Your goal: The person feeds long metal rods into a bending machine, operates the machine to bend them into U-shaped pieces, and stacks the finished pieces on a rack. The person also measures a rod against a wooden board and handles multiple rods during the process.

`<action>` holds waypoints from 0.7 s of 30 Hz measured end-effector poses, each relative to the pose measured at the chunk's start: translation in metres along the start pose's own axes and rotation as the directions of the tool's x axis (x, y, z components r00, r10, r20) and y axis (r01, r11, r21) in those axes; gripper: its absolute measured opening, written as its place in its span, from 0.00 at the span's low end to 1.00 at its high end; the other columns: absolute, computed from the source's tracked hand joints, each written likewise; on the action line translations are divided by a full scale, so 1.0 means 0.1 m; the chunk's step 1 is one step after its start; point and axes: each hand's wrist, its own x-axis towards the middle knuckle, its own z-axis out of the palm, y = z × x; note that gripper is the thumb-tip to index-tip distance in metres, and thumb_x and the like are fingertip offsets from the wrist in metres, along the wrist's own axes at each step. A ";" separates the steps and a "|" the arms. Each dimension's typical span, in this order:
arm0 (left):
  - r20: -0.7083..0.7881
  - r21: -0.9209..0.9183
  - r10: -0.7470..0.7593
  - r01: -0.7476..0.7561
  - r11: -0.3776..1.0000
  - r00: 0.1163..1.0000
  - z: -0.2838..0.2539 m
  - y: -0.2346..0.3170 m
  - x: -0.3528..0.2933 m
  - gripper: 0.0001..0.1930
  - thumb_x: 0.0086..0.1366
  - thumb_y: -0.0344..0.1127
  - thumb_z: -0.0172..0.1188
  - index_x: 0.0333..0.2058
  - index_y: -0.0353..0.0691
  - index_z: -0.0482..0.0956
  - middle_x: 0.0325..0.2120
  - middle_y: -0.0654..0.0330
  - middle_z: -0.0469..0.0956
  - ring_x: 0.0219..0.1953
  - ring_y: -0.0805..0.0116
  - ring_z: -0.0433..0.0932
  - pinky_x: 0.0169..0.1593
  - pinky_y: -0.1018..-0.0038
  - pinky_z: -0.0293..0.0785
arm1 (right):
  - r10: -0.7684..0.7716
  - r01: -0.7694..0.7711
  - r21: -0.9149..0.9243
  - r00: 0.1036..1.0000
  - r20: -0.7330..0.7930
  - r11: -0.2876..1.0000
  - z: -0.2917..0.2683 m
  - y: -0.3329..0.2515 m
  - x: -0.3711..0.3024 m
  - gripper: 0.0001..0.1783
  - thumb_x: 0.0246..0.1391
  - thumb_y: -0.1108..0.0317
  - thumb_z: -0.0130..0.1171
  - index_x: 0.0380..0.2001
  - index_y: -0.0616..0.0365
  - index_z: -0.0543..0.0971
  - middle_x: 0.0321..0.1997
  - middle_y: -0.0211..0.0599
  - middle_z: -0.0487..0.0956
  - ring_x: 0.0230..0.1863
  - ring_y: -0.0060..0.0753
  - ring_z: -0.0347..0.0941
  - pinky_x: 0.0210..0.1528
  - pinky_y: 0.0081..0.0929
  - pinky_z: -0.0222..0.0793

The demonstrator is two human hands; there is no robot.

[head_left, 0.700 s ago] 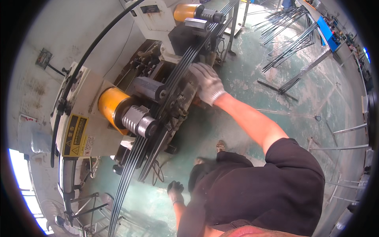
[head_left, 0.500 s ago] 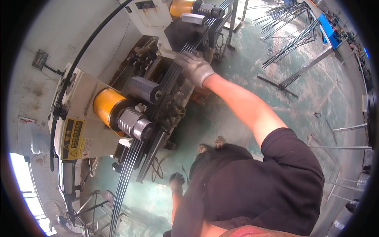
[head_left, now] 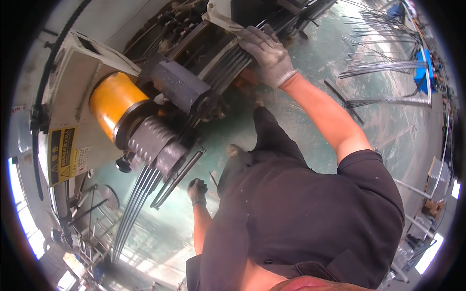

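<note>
My right hand (head_left: 268, 54), in a pale work glove, reaches forward and rests across a row of long dark metal rods (head_left: 227, 64). Its fingers are stretched out over them, and the undersides of the fingers are hidden. The rods run side by side through a machine, beneath a yellow cylinder (head_left: 116, 104) with a ribbed grey end piece (head_left: 158, 145). On the near side they come out and curve down toward the lower left. My left hand (head_left: 196, 190), also gloved, hangs low beside my body, curled closed, with nothing visible in it. It is apart from the rods.
A grey block (head_left: 179, 87) juts from the machine beside the rods. Black hose (head_left: 58, 53) runs up its left side. At the far right, loose rods (head_left: 383, 43) lie fanned out near a blue panel (head_left: 423, 72). A metal stand (head_left: 347, 103) is on the green floor.
My view has shifted along the machine, and its near end appears larger. My feet have moved in a step. My right hand remains on the rods; my left hand still hangs low.
</note>
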 end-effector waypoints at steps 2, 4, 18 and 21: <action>-0.101 0.019 -0.035 0.037 0.999 0.994 0.13 -0.05 -0.07 0.10 0.72 0.33 0.65 0.49 0.37 0.81 0.32 0.56 0.84 0.25 0.65 0.81 0.26 0.72 0.74 | -0.054 0.055 0.093 0.998 -0.012 0.994 0.05 0.11 0.04 0.29 0.41 0.79 0.68 0.52 0.55 0.85 0.65 0.38 0.86 0.70 0.45 0.80 0.78 0.55 0.68; -0.184 -0.050 -0.060 0.052 0.997 0.981 0.35 -0.12 -0.10 0.11 0.71 0.33 0.66 0.50 0.38 0.82 0.32 0.56 0.85 0.25 0.66 0.81 0.27 0.71 0.75 | -0.081 0.083 0.210 0.997 -0.020 0.974 0.12 0.19 0.08 0.28 0.41 0.80 0.66 0.51 0.57 0.85 0.62 0.42 0.86 0.68 0.50 0.82 0.76 0.59 0.70; 0.337 0.332 0.494 -0.592 0.734 0.801 2.44 -0.56 -0.27 0.19 0.78 0.43 0.57 0.55 0.35 0.85 0.45 0.47 0.88 0.47 0.48 0.87 0.53 0.58 0.80 | -0.136 0.110 0.408 0.990 0.034 0.906 -0.06 0.37 0.20 0.30 0.46 0.71 0.69 0.57 0.57 0.85 0.64 0.41 0.85 0.67 0.49 0.79 0.73 0.53 0.73; 0.333 0.330 0.268 -0.378 0.865 0.904 2.57 0.09 -0.76 0.17 0.77 0.39 0.60 0.54 0.33 0.86 0.44 0.50 0.89 0.46 0.56 0.88 0.52 0.62 0.81 | -0.111 0.113 0.369 0.993 -0.025 0.922 -0.08 0.44 0.21 0.30 0.45 0.73 0.69 0.57 0.57 0.85 0.63 0.41 0.85 0.66 0.49 0.80 0.71 0.53 0.75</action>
